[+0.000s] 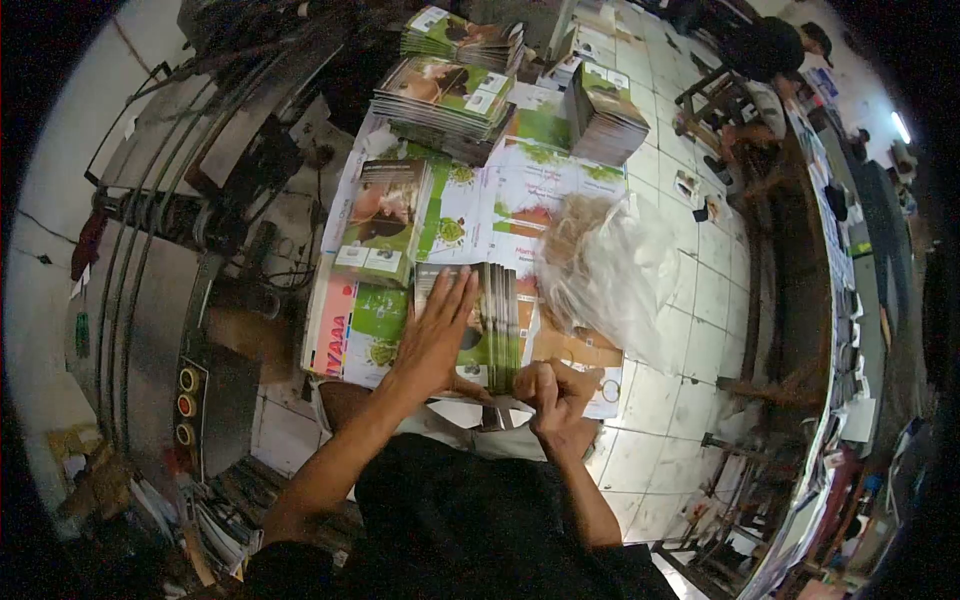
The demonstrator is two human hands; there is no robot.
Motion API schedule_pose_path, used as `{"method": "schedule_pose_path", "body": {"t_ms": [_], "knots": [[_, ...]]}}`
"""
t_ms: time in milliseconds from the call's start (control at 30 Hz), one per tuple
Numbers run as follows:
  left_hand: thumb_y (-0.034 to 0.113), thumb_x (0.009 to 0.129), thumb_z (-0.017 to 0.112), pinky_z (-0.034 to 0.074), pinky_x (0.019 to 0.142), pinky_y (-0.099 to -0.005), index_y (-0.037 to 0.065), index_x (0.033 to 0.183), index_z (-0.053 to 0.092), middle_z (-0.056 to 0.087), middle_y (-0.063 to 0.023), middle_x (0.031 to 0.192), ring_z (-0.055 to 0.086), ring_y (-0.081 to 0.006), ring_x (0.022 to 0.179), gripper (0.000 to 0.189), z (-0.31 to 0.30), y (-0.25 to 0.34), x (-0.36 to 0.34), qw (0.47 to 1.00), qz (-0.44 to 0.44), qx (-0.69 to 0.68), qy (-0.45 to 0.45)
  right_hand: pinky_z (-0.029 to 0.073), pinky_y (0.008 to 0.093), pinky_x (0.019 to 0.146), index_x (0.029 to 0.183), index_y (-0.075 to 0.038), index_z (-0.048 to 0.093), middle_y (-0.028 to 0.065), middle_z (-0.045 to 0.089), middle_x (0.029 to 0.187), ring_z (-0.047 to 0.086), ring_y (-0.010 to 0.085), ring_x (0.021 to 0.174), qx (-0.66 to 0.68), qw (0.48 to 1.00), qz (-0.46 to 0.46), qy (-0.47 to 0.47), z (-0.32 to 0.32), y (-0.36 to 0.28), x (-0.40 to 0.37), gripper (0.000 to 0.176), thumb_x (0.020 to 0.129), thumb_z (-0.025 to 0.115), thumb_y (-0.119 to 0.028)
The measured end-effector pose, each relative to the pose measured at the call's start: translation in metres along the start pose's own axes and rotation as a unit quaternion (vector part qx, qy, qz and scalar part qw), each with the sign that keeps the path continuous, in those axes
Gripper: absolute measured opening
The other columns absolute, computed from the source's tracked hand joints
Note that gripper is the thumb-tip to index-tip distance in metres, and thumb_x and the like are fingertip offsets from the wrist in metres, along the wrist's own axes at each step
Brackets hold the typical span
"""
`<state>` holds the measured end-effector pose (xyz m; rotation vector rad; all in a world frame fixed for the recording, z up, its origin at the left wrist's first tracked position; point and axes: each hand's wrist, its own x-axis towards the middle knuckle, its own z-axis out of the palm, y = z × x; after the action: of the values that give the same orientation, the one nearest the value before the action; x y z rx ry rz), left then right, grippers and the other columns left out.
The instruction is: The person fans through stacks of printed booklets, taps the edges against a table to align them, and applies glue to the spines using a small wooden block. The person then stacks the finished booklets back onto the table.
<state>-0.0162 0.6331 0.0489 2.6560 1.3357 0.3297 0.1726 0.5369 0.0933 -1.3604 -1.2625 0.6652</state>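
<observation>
A fanned row of printed brochures, green and brown, lies in front of me at the near side of the table. My left hand rests flat on its left part, fingers stretched out and pointing away from me. Beside its near right end is my right hand, with the fingers curled in; whatever they may hold is hidden. Left of the row lies a separate stack of brochures with a face printed on the cover. A crumpled clear plastic bag sits right of the row.
Printed sheets cover the table. Taller brochure stacks stand at its far end, with another stack at the far right. A machine with round buttons is on the left. Tiled floor and a long bench lie right.
</observation>
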Motion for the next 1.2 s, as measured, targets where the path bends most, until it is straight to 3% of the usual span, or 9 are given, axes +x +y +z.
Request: {"method": "schedule_pose_path", "body": {"t_ms": [367,533,600,833,933,1000,1067,1133,1200], "knots": [[0.072,0.029,0.08,0.018,0.116,-0.0555,-0.005,0.152,0.008,0.01,-0.0215,0.16,0.008,-0.0395,0.148,0.162,-0.043,0.013,0.004,0.992,-0.017,-0.092,-0.084,0.036,0.0255,0.045,0.054,-0.002,0.056,0.0014,0.051,0.048,0.048,0.0084,0.045,-0.082,0.995,0.015,0.05,0.067,0.024,0.183,0.055,0.096,0.061,-0.037],[0.072,0.028,0.081,0.02,0.116,-0.0564,-0.005,0.152,0.01,0.011,-0.0215,0.159,0.008,-0.0396,0.148,0.162,-0.045,0.016,0.003,0.993,-0.039,-0.08,-0.08,0.031,0.0354,0.046,0.06,0.005,0.061,0.0072,0.05,0.047,0.042,0.0123,0.044,-0.045,0.998,0.017,0.029,0.034,0.006,0.109,0.043,0.094,0.064,-0.022],[0.07,0.029,0.083,0.023,0.116,-0.0525,-0.003,0.152,0.01,0.012,-0.0211,0.159,0.009,-0.0395,0.148,0.161,-0.034,0.009,0.002,0.994,-0.017,-0.102,-0.031,0.034,0.0328,0.045,0.06,0.004,0.06,0.0059,0.053,0.048,0.045,0.0134,0.044,0.159,0.979,0.117,0.052,0.017,0.021,0.047,0.041,0.093,0.066,-0.02],[0.063,0.035,0.088,0.028,0.114,-0.0509,0.0,0.153,0.01,0.012,-0.0175,0.16,0.011,-0.0376,0.148,0.155,-0.039,0.009,0.001,0.995,-0.022,-0.095,-0.038,0.033,0.0272,0.046,0.059,-0.001,0.052,-0.001,0.048,0.052,0.044,0.0069,0.05,0.117,0.986,0.121,-0.01,0.0,-0.036,-0.003,0.037,0.09,0.067,-0.016],[0.056,0.038,0.09,0.032,0.112,-0.052,0.002,0.154,0.012,0.012,-0.0169,0.161,0.012,-0.0371,0.148,0.15,-0.017,0.004,-0.002,0.994,-0.033,-0.101,-0.036,0.036,0.0276,0.046,0.061,0.0,0.053,0.0019,0.051,0.052,0.046,0.0105,0.048,0.107,0.993,0.052,-0.002,0.006,-0.049,-0.001,0.032,0.089,0.062,-0.013],[0.057,0.037,0.088,0.032,0.111,-0.0541,0.003,0.154,0.012,0.014,-0.0166,0.16,0.014,-0.0378,0.147,0.15,0.011,-0.001,0.002,0.954,-0.002,0.281,0.101,0.038,0.0286,0.046,0.062,0.001,0.054,0.0037,0.053,0.053,0.048,0.0123,0.047,0.045,0.998,-0.035,-0.013,0.022,-0.015,0.008,0.03,0.088,0.059,-0.013],[0.063,0.034,0.085,0.029,0.111,-0.056,0.002,0.153,0.013,0.016,-0.0184,0.159,0.014,-0.0387,0.147,0.152,-0.007,0.002,-0.002,0.94,0.011,0.332,0.077,0.038,0.0283,0.048,0.059,0.0,0.052,0.0046,0.051,0.052,0.047,0.012,0.048,0.094,0.994,-0.023,0.051,0.043,0.012,0.041,0.034,0.089,0.063,-0.012],[0.068,0.032,0.082,0.028,0.112,-0.0549,0.0,0.152,0.015,0.017,-0.0201,0.158,0.013,-0.0393,0.147,0.154,-0.034,0.006,-0.003,0.994,-0.002,-0.104,-0.022,0.036,0.0289,0.048,0.057,-0.001,0.05,0.0048,0.049,0.051,0.046,0.0123,0.048,0.093,0.992,-0.022,0.076,0.064,0.011,0.093,0.037,0.089,0.065,-0.012],[0.072,0.033,0.08,0.026,0.112,-0.0556,-0.002,0.152,0.015,0.015,-0.0208,0.159,0.011,-0.0393,0.147,0.155,-0.033,0.006,-0.004,0.997,0.009,-0.083,0.003,0.03,0.0353,0.046,0.054,-0.003,0.054,0.0039,0.052,0.049,0.046,0.0133,0.046,-0.039,0.962,-0.235,0.134,0.083,0.004,0.144,0.039,0.086,0.072,-0.014]]}}
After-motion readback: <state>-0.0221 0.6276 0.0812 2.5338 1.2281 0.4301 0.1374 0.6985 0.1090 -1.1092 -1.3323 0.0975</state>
